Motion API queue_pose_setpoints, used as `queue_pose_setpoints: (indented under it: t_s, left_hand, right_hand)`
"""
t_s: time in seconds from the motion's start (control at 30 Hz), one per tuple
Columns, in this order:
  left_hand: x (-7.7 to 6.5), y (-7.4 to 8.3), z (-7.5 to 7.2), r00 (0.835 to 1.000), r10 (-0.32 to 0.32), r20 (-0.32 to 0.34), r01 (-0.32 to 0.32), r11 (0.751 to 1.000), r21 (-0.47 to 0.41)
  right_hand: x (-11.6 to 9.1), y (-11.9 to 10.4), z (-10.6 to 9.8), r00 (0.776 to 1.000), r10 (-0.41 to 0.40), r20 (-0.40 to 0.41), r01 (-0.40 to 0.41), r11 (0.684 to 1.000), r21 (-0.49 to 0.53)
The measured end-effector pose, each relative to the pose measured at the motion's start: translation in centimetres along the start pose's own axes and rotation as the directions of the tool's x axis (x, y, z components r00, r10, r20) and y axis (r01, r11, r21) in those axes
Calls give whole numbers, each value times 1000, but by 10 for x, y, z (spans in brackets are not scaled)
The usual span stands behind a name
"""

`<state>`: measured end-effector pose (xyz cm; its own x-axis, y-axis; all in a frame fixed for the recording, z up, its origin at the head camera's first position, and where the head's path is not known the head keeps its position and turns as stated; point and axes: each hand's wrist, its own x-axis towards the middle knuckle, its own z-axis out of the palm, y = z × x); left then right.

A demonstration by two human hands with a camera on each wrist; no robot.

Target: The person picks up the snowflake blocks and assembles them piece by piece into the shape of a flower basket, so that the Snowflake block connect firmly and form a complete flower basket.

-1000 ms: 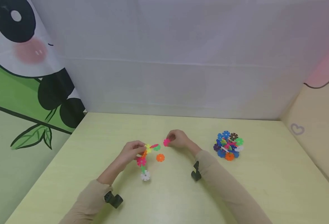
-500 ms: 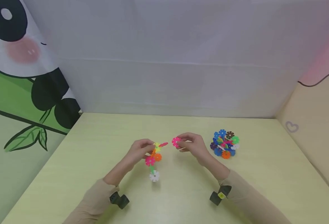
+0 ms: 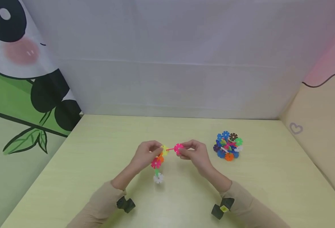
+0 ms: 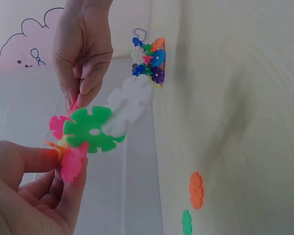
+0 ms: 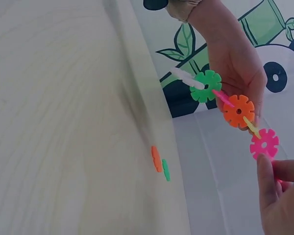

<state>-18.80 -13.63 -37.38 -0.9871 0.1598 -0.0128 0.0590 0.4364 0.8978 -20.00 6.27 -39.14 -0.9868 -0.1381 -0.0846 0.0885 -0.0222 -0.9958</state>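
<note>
Both hands are raised over the table around a chain of slotted plastic snowflake discs. My left hand (image 3: 145, 155) pinches the chain near its orange disc (image 5: 238, 111) and yellow disc (image 3: 164, 150). From there hang a pink disc (image 3: 156, 163), a green disc (image 5: 206, 86) and a white disc (image 3: 158, 178) at the low end. A second pink disc (image 5: 264, 144) sticks out past the yellow one. My right hand (image 3: 197, 156) pinches another pink disc (image 3: 179, 148) at that end. The two pink discs meet, but fingers hide how far they are slotted together.
A pile of mixed-colour snowflake discs (image 3: 228, 146) stands on the table (image 3: 113, 126) to the right. A loose orange disc (image 4: 196, 190) and a loose green disc (image 4: 187, 223) lie on the tabletop below the hands. A pale wall (image 3: 167, 88) rises behind.
The right hand first drew right with its pink disc, which it has now brought against the chain's pink end. The left hand has shifted slightly right with the chain.
</note>
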Motion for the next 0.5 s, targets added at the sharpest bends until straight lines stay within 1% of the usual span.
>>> queue_pose_setpoints:
  t_s: [0.07, 0.13, 0.27, 0.5]
  left_hand:
    - [0, 1, 3, 998, 60, -26, -59, 997, 52]
    - [1, 1, 5, 995, 92, -40, -88, 992, 85]
    - [2, -3, 10, 994, 92, -55, -85, 990, 108]
    - [3, -8, 16, 994, 92, -62, -86, 992, 90]
  right_hand:
    - [-2, 1, 1, 1000, -14, -27, 15, 1000, 20]
    - [-3, 2, 0, 999, -27, -44, 28, 999, 27]
    - [-4, 3, -1, 999, -27, -45, 27, 1000, 4]
    - [-2, 4, -4, 999, 1, -41, -3, 999, -54]
